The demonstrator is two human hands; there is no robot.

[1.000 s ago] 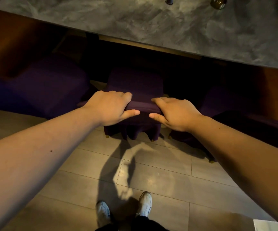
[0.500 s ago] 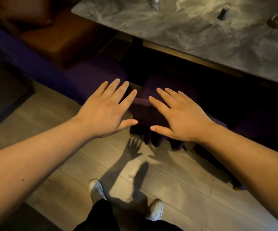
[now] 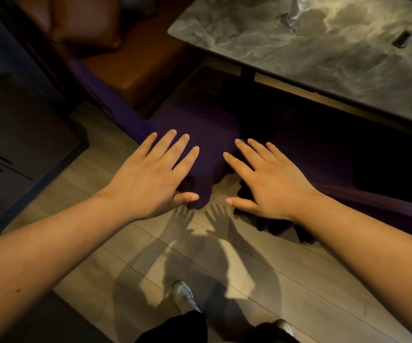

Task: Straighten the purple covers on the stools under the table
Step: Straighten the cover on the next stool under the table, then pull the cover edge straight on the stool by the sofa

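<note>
A stool with a purple cover [image 3: 207, 129] stands half under the grey marble table [image 3: 323, 53], near its left corner. My left hand [image 3: 155, 177] hovers flat over the stool's front left corner, fingers spread, holding nothing. My right hand [image 3: 266, 179] hovers just to the right of that stool, also flat and spread. Under my right hand a second purple-covered stool [image 3: 318, 154] sits in deep shadow; its skirt [image 3: 279, 229] hangs to the floor. Both hands cast shadows on the floor, so they appear raised off the covers.
A brown leather bench [image 3: 135, 63] with a cushion [image 3: 86, 21] and a purple base runs along the left. A dark cabinet [image 3: 14, 144] stands at far left. A glass [image 3: 294, 18] and a small dark object [image 3: 404, 37] rest on the table. My shoes [image 3: 182, 295] stand on pale floor tiles.
A second ago both hands gripped the front edge of a stool's cover. They let go and opened flat, and my view and hands have shifted left to the stool by the table's corner.
</note>
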